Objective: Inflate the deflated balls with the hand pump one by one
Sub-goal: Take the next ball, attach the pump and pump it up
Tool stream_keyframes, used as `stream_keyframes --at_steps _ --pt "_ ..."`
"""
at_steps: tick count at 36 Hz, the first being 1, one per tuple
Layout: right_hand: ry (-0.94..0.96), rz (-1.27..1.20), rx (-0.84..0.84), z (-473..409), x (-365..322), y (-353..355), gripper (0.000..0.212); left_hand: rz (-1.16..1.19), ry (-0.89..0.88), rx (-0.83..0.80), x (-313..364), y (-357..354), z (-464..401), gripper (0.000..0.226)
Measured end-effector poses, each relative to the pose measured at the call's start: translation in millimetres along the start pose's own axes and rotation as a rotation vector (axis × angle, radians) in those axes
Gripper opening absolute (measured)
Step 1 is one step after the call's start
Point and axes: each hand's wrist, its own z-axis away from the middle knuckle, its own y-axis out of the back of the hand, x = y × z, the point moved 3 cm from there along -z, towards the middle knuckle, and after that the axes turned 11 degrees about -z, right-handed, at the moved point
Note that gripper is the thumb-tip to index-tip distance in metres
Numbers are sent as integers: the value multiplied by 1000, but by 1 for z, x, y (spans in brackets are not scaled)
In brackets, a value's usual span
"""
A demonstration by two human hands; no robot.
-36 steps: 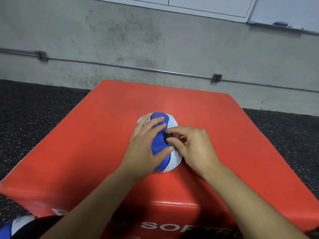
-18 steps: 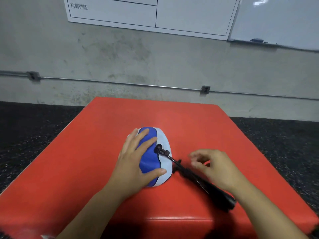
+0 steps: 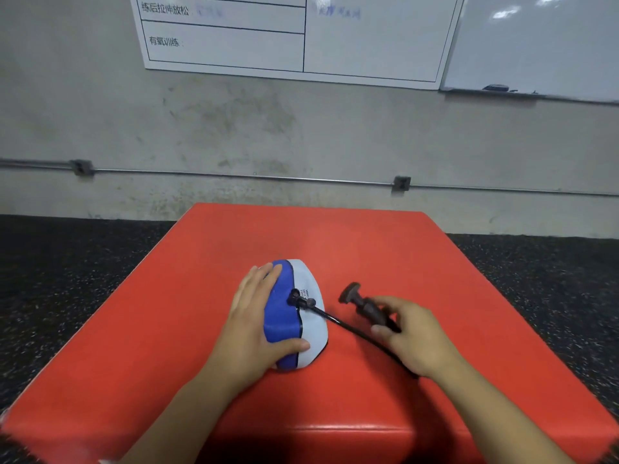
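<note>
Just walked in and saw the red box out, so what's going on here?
A person is about to pump up a flat blue and white ball lying on a red padded box. Their left hand rests on the ball, holding it down. A black hose runs from the ball's valve to a black hand pump, which the right hand grips by its barrel. The ball looks limp, so inflating seems not yet under way.

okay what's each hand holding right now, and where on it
Right hand grips the hand pump by its barrel, below the T-handle. Left hand rests flat on the deflated ball, steadying it.
</note>
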Motion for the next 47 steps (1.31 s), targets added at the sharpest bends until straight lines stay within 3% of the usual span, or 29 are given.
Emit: stream_keyframes --at_steps 4,7,12,18,24,29,33,37,41,47 --pt "87 -212 278 2 -6 25 37 0 19 53 -11 -6 -7 108" --pt "85 -426 340 5 -5 40 24 -22 39 119 -21 -14 -13 104" --pt "88 -660 287 9 5 45 12 28 122 178 -27 -19 -26 112" --pt "2 -657 130 12 16 32 13 -76 144 49 -14 -9 -29 129" --pt "23 -629 123 24 6 28 14 -119 61 85 15 5 -19 127" --pt "-3 -666 137 34 0 23 18 -81 -68 193 53 8 -7 108" --pt "-17 -710 142 41 3 23 18 0 -153 157 97 -6 3 79" --pt "-13 -780 116 48 5 26 16 163 -76 15 130 -25 9 56" --pt "11 -861 59 59 4 31 24 312 20 -73 149 -46 2 50" --pt "-51 -918 -68 54 11 38 15 426 23 -127 156 -81 -12 43"
